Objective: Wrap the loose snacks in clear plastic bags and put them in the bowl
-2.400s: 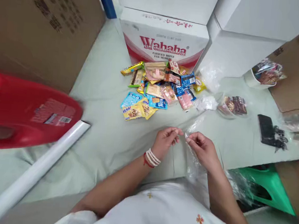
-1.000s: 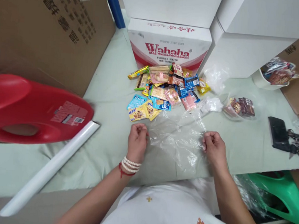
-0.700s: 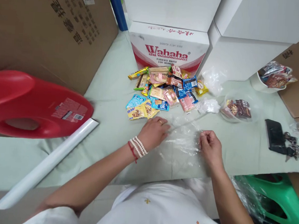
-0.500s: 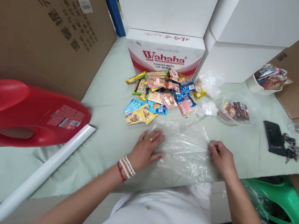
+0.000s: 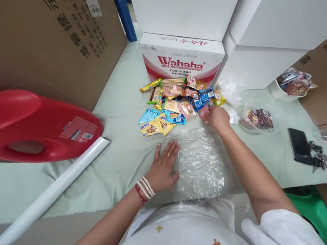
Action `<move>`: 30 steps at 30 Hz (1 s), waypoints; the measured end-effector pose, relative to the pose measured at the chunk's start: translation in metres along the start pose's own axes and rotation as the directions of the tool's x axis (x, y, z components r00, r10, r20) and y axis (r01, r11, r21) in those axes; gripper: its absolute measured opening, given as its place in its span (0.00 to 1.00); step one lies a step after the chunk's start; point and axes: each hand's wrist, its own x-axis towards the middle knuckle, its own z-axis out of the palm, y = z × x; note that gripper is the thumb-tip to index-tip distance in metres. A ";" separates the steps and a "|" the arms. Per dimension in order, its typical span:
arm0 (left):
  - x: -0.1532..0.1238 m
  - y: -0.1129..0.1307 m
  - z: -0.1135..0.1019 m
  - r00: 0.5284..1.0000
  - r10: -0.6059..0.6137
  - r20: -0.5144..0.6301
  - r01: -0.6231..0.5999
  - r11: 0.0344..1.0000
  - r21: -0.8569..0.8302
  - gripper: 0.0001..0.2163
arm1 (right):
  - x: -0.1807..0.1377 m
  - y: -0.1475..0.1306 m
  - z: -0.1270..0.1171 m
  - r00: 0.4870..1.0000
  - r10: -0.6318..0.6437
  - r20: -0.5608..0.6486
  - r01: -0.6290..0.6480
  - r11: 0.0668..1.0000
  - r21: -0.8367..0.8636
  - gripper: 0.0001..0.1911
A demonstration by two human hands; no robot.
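A clear plastic bag (image 5: 201, 167) lies flattened and wrinkled on the cloth-covered table in front of me. My left hand (image 5: 164, 166), with a ring and bracelets, rests flat on the bag's left edge, fingers outstretched. Beyond the bag is a heap of wrapped snacks (image 5: 172, 106). At the heap's right side, my right hand (image 5: 219, 118) has its fingers closed on a pink snack packet (image 5: 204, 112), partly covering it. Two yellow cookie packets (image 5: 151, 128) and light blue packets (image 5: 149, 115) lie at the heap's front left.
A Wahaha carton (image 5: 182, 61) stands behind the snacks. To the right are a clear bowl (image 5: 247, 123) holding packets, a white tub (image 5: 279, 92), a black phone (image 5: 300, 146) and keys (image 5: 320, 161). At left are a red stool (image 5: 50, 117) and a white roll (image 5: 59, 186).
My right hand has left the bag's right edge and reached forward to the pink packet. The bag's right side has drawn inward. My left hand stays on the bag.
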 end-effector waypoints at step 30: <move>-0.011 -0.021 -0.003 0.999 0.027 -0.022 -0.024 0.990 0.142 0.52 | -0.007 -0.021 0.001 0.918 -0.379 0.117 0.360 0.920 0.155 0.18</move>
